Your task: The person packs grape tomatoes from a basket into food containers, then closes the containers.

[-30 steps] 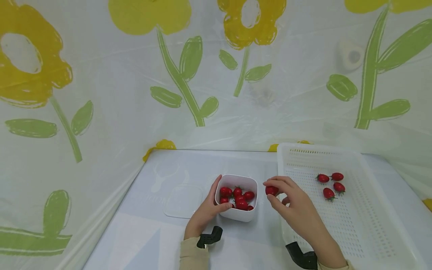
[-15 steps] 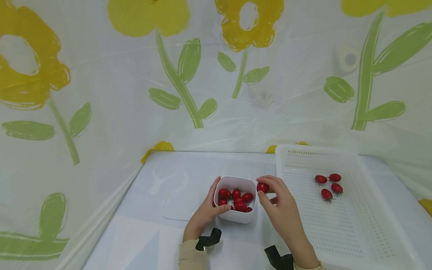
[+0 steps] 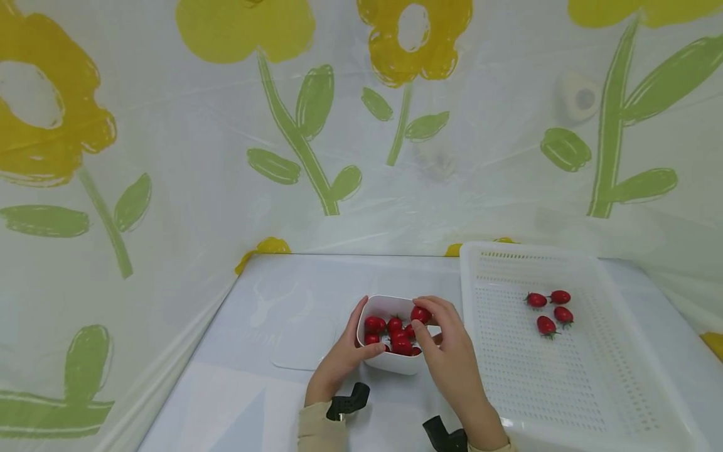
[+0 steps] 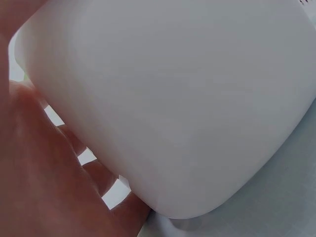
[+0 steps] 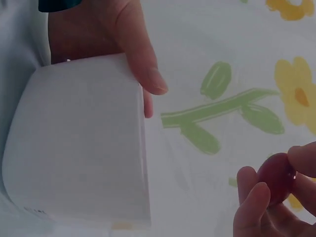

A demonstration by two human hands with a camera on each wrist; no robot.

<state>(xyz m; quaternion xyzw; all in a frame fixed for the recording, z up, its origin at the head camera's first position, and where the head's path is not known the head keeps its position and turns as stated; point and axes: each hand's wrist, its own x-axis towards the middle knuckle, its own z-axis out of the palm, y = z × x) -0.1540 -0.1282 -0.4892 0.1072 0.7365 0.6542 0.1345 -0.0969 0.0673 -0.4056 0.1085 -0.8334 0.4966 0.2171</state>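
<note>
The right hand point(image 3: 452, 358) pinches a cherry tomato point(image 3: 420, 314) between its curled fingertips point(image 5: 249, 190), right over the white tub point(image 3: 390, 362), near the tub's right rim. The left hand point(image 3: 339, 361) grips the tub's left side, thumb hooked over the rim and fingers wrapped against the wall. The tub has a small pile of tomatoes point(image 3: 395, 333) in it. To the tub's right, the white slotted basket point(image 3: 508, 376) has four tomatoes point(image 3: 548, 311) lying loose. A clear lid point(image 3: 302, 345) lies flat to the tub's left. A second ago the pinched tomato was between tub and basket; now it's above the tub.
</note>
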